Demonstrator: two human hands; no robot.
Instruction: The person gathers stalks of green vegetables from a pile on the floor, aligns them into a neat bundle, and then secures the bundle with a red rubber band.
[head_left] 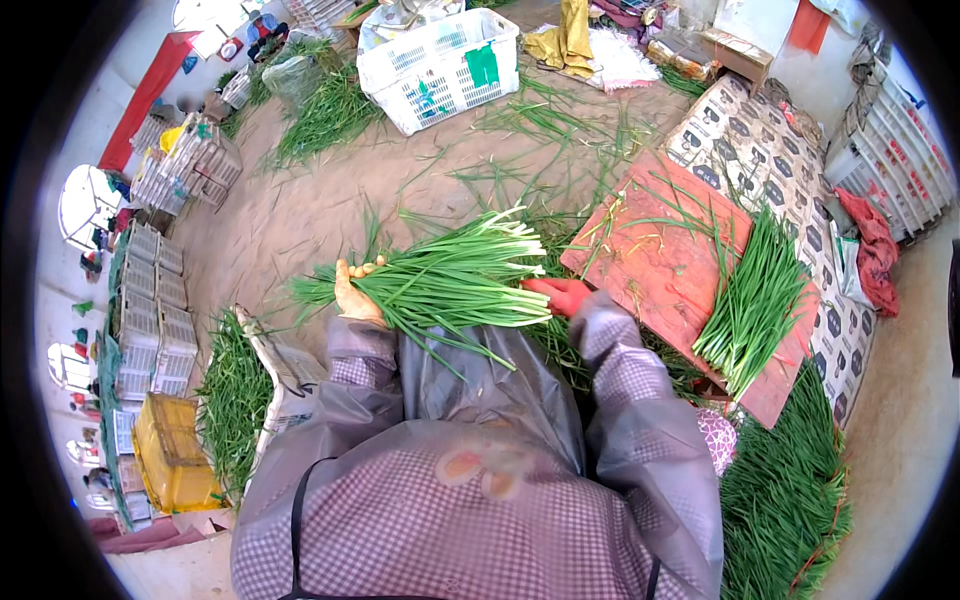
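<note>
A thick bunch of long green chives (450, 270) with pale stem ends lies across my lap, stems to the right. My left hand (358, 292), in a yellowish glove, is closed around its leafy left part from below. At the stem ends is my right hand (562, 297) in a red glove, fingers together and pointing left against the stems. Whether a stalk is pinched between them is hidden. On the reddish board (665, 245) to my right lies another pile of chives (755, 310).
A large heap of chives (785, 490) stands at the lower right, and a white sack of greens (285, 385) at my left. Ahead is a white plastic crate (440, 75). Stacked crates (155, 310) and a yellow bin (175, 450) line the left. Loose leaves litter the floor (300, 200).
</note>
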